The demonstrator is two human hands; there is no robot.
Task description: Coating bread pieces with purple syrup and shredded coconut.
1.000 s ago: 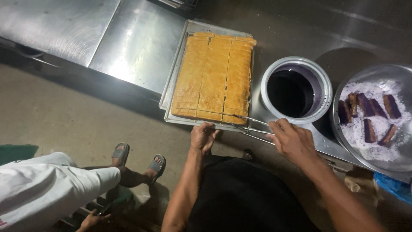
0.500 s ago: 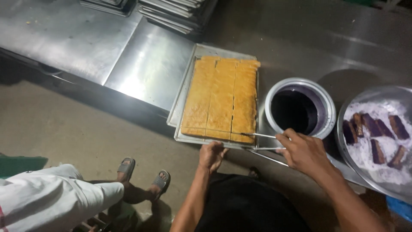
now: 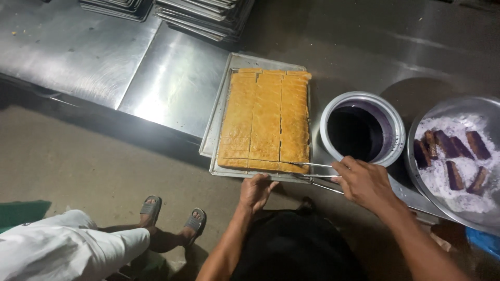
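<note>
A metal baking tray (image 3: 217,125) on a steel counter holds a golden slab of cake (image 3: 265,119) cut into strips. My left hand (image 3: 258,191) grips the tray's near edge. My right hand (image 3: 364,182) holds metal tongs (image 3: 316,171), whose tips reach the near right corner of the cake. Right of the tray stands a white bucket (image 3: 398,130) of dark purple liquid. Further right, a round metal bowl (image 3: 416,179) of white powder holds several purple-coated pieces (image 3: 458,156).
Stacks of empty metal trays (image 3: 203,15) sit at the counter's far edge. Another person in white clothes (image 3: 67,250) and sandals (image 3: 172,218) sits on the floor at the lower left, beside the counter.
The view has shifted, so tray and bucket sit lower in frame. My right hand with the tongs stays at the cake's near right corner; my left hand remains on the tray edge.
</note>
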